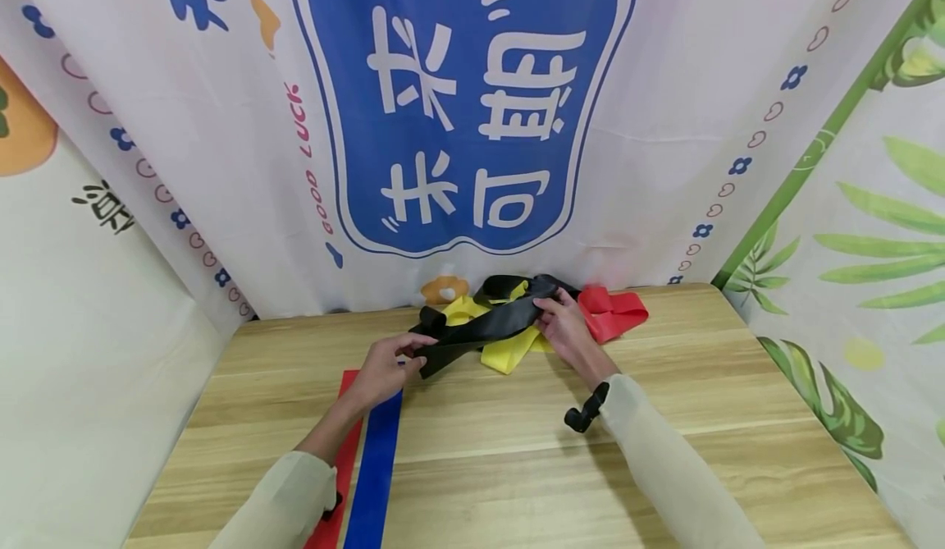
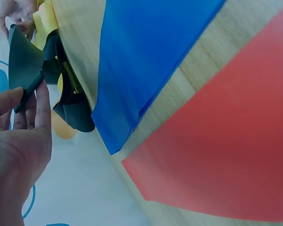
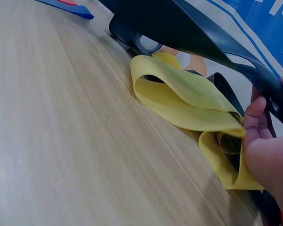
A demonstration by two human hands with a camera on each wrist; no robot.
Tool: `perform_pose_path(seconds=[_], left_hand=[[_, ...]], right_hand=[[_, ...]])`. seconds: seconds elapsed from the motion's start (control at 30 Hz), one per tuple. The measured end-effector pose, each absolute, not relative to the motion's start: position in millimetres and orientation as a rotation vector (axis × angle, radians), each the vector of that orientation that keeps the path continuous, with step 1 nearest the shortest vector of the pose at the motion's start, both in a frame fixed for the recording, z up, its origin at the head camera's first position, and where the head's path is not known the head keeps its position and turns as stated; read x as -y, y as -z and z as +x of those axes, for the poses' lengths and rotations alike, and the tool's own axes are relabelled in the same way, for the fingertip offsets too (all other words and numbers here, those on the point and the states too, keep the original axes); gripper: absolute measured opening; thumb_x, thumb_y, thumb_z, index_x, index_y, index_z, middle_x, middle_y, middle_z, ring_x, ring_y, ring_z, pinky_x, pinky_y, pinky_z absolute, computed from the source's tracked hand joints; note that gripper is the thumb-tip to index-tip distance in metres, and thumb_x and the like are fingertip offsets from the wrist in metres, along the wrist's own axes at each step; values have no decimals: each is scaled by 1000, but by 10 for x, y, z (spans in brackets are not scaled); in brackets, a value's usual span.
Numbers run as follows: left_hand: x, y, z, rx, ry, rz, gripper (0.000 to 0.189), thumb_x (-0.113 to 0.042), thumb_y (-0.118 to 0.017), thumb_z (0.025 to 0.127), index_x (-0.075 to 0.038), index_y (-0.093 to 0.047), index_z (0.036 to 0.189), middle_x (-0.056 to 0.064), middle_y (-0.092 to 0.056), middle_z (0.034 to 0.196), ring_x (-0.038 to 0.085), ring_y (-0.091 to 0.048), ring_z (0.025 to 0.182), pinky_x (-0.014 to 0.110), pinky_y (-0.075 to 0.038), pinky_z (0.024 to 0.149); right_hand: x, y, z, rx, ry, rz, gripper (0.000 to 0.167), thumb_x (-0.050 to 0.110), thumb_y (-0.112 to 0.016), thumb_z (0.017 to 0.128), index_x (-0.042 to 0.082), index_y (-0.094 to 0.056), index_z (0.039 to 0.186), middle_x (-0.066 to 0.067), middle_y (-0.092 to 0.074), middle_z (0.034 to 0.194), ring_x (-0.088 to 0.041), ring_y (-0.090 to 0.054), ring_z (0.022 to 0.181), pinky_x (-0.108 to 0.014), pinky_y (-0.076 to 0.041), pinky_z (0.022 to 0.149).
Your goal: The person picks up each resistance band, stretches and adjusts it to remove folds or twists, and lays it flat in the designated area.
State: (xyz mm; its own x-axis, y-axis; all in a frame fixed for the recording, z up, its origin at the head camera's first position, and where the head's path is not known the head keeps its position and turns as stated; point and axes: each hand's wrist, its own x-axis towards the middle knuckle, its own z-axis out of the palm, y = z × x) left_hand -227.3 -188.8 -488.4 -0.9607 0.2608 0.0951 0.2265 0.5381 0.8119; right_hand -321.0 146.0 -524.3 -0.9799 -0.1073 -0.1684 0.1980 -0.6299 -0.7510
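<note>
Both hands hold a black elastic band point(image 1: 487, 325) stretched between them above the back of the table. My left hand point(image 1: 387, 366) pinches its left end between thumb and fingers, as the left wrist view also shows on the black band point(image 2: 26, 61). On the other side my right hand point(image 1: 568, 327) grips the band near the heap. Beneath it lies a looped yellow band point(image 3: 184, 94), tangled with more black band point(image 1: 509, 286). A folded red band point(image 1: 611, 313) sits just right of my right hand.
A flat blue band point(image 1: 376, 459) and a flat red band point(image 2: 217, 141) lie side by side on the wooden table point(image 1: 502, 467), under my left forearm. A printed white curtain point(image 1: 664, 122) hangs right behind the table's back edge.
</note>
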Motion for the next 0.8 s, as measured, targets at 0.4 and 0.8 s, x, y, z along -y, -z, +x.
perform_pose_path(seconds=[0.4, 0.8], left_hand=[[1924, 4897, -2261, -2815, -1488, 354, 34, 3, -70, 98, -11, -76, 128, 13, -71, 131, 31, -68, 115, 47, -59, 94], [1993, 4938, -2264, -2827, -1546, 231, 33, 6, -69, 97, -10, -77, 125, 15, -68, 138, 34, -69, 119, 36, -60, 87]], right_hand=[[-1601, 5215, -3184, -1503, 2465, 299, 72, 12, -59, 107, 3, -19, 167, -16, -50, 153, -17, -70, 88, -30, -61, 81], [-1698, 5188, -3155, -1738, 2413, 275, 6, 8, -67, 103, 7, -63, 108, 2, -69, 85, -12, -66, 70, -26, -59, 71]])
